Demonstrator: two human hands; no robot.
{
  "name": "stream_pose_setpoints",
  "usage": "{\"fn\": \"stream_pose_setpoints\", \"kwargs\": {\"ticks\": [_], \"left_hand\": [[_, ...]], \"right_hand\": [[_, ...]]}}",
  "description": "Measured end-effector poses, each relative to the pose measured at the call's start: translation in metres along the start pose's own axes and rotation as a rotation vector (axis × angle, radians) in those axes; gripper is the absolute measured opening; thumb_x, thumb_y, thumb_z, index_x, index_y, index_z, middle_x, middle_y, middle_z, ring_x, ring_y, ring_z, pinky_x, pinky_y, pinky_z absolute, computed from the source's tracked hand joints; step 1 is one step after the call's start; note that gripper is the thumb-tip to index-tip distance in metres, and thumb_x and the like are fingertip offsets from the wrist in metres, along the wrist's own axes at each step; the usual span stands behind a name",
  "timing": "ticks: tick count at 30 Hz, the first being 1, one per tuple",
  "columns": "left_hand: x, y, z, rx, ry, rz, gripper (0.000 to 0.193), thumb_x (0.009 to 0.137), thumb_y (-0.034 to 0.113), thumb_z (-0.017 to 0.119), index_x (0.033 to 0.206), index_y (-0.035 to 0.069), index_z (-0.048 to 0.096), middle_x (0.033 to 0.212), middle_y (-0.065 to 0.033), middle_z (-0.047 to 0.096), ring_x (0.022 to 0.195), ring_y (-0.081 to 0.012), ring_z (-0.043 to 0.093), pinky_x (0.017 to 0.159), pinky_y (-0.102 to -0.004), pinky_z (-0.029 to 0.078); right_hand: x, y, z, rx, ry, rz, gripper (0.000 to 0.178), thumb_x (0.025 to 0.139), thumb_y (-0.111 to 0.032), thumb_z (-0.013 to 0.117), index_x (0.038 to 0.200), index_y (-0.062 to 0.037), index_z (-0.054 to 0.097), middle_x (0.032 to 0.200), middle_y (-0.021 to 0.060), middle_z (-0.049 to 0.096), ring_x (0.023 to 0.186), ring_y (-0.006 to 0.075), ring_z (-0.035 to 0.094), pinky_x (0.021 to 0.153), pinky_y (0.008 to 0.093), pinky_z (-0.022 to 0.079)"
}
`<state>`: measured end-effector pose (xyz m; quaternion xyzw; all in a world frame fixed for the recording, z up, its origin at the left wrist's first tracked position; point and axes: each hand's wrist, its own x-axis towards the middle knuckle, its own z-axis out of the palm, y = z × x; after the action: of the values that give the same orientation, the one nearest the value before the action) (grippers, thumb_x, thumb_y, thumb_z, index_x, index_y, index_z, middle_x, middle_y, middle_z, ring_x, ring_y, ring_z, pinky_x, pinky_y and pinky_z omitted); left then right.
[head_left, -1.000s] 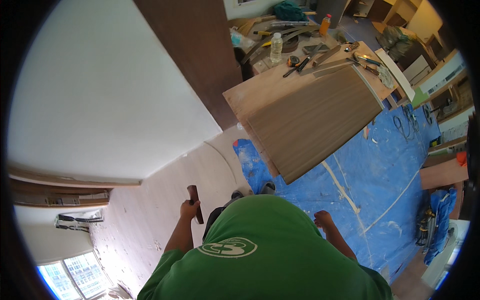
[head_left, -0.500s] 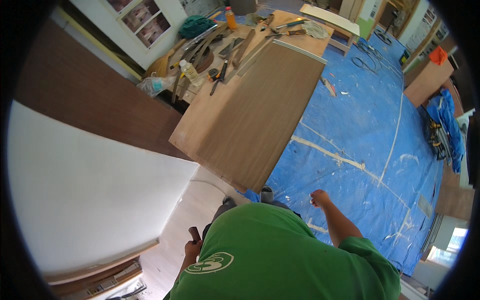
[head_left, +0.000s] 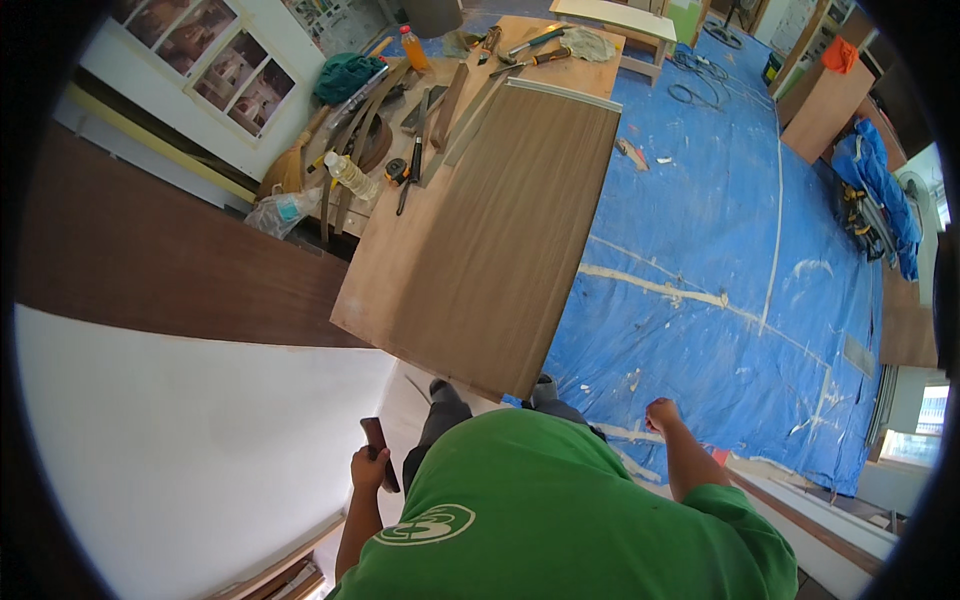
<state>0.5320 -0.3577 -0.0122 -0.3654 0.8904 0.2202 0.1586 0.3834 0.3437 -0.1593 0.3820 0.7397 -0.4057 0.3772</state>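
Observation:
My left hand [head_left: 369, 469], low beside my hip, is closed round a dark brown piece of wood [head_left: 374, 434], whose two ends stick out past the fingers. My right hand [head_left: 661, 414] hangs away from my body over the blue sheet, fingers curled in, with nothing seen in it. In front of me a brown wood-grain panel [head_left: 500, 230] lies on a plywood worktop [head_left: 365, 290]. Neither hand touches them. A tape measure [head_left: 397, 171] and a black-handled tool [head_left: 411, 172] lie left of the panel.
A clear bottle [head_left: 348, 175], an orange drink bottle [head_left: 414, 48] and hand tools [head_left: 540, 58] crowd the worktop's far and left parts. Blue sheeting [head_left: 690, 230] covers the floor at right, with a coiled cable [head_left: 698, 85]. A white wall panel [head_left: 180, 430] stands close on my left.
My view has turned and shifted. My left hand has swung forward, showing more of the brown piece of wood. My right hand sits slightly farther right and lower.

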Motion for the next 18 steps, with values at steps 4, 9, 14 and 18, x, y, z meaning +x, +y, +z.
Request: {"fn": "stream_pose_setpoints", "kwargs": {"ticks": [4, 9, 14, 18], "left_hand": [[0.025, 0.053, -0.060, 0.028, 0.048, 0.255, 0.059, 0.081, 0.041, 0.081, 0.121, 0.000, 0.068, 0.101, -0.0222, 0.068, 0.095, -0.0413, 0.068, 0.083, -0.0495, 0.054], [0.096, 0.113, -0.111, -0.070, 0.112, 0.658, 0.061, 0.081, 0.035, 0.081, 0.128, -0.001, 0.064, 0.103, -0.0224, 0.067, 0.093, -0.0416, 0.067, 0.080, -0.0505, 0.054], [0.170, 0.182, -0.145, -0.017, 0.012, 1.019, 0.061, 0.082, 0.037, 0.080, 0.128, 0.001, 0.064, 0.108, -0.0158, 0.067, 0.101, -0.0365, 0.065, 0.086, -0.0483, 0.048], [0.186, 0.236, -0.159, 0.045, -0.159, 1.206, 0.064, 0.081, 0.040, 0.079, 0.132, 0.003, 0.063, 0.107, -0.0150, 0.066, 0.104, -0.0358, 0.063, 0.092, -0.0477, 0.045]], "right_hand": [[-0.029, -0.030, 0.035, 0.036, 0.068, -0.043, 0.009, 0.088, -0.010, 0.070, 0.085, -0.0049, 0.064, 0.064, 0.0091, 0.061, 0.049, 0.0222, 0.057, 0.042, 0.0390, 0.045], [-0.075, -0.048, 0.083, -0.036, 0.182, -0.071, 0.013, 0.085, -0.011, 0.075, 0.091, -0.0010, 0.070, 0.071, 0.0109, 0.064, 0.059, 0.0244, 0.064, 0.050, 0.0419, 0.056], [-0.143, 0.002, 0.147, -0.384, 0.110, -0.159, 0.023, 0.080, -0.018, 0.080, 0.092, -0.0007, 0.070, 0.082, 0.0157, 0.073, 0.069, 0.0265, 0.070, 0.068, 0.0385, 0.058], [-0.199, 0.001, 0.209, 0.105, 0.271, 0.000, 0.026, 0.088, -0.027, 0.077, 0.093, -0.0018, 0.071, 0.082, 0.0119, 0.073, 0.066, 0.0201, 0.067, 0.063, 0.0361, 0.055]]}}
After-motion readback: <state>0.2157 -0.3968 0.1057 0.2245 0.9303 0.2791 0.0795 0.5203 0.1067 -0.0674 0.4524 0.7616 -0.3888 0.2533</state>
